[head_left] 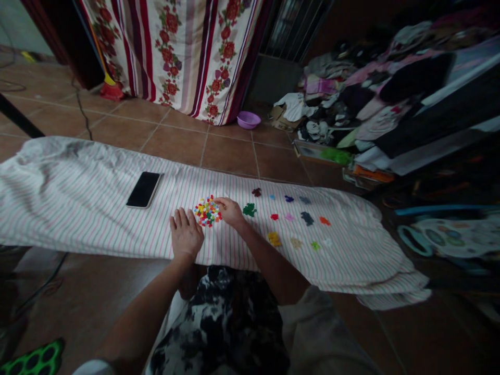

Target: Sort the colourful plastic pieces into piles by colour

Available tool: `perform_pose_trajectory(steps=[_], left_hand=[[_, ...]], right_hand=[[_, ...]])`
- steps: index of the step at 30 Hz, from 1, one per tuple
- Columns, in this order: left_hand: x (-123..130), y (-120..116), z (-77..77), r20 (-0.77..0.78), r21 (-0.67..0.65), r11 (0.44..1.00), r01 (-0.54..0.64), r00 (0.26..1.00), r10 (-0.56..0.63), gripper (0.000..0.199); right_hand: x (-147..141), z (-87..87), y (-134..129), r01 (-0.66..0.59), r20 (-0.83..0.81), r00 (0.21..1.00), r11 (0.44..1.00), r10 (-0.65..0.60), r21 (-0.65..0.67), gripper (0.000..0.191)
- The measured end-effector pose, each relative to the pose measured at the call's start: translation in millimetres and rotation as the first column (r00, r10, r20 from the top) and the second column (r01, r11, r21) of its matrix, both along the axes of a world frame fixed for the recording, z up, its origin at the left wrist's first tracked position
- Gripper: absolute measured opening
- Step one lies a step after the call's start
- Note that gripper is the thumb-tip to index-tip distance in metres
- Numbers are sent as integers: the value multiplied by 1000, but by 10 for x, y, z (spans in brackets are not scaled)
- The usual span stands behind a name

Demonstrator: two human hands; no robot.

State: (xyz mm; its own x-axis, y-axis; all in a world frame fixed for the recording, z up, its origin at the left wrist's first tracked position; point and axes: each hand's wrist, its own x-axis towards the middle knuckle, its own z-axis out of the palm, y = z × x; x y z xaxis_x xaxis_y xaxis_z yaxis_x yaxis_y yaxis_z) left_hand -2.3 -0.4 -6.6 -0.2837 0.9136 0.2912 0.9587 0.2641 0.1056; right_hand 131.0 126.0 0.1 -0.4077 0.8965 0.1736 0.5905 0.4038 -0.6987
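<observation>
A mixed pile of small coloured pieces (207, 212) lies on a striped cloth (175, 182) in front of me. My left hand (185, 232) rests flat at the pile's left edge, its fingers stretched out. At the right edge of the pile, my right hand (229, 210) has its fingers pinched together over the pieces; whatever is between them is too small to name. Small single-colour groups are laid out to the right, among them green pieces (249, 210), yellow pieces (274, 239), dark grey pieces (307, 218) and orange pieces (324, 221).
A phone (144, 189) lies on the cloth to the left. Beyond it, a floral curtain (172, 52) hangs above the tiled floor, near a purple basin (249, 120) and a red broom (111, 91). Clothes (359, 88) are heaped at the right.
</observation>
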Motion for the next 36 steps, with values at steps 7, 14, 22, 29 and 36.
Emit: perform_pose_trajectory(steps=[7,14,22,29,36], left_hand=[[4,3,2,42,1,1000,6,999,-6,54],[6,12,-17,42,0,1000,-4,999,4,54],[11,5,-3,18,-1,1000,-10,1000,10,54],[13,4,10,38,8,1000,-1,999,1,55],[38,-17,72,103,20,1000,2,995,-4,56]], right_hand=[[-49,73,-19,37,234,971,999,-41,25,23],[-152,119,7,67,359,929,994,-93,85,12],[-175,95,-11,50,326,942,992,-85,116,9],[-169,94,-115,111,159,979,985,-131,129,16],[-157,158,-252,136,90,986,990,-139,39,19]])
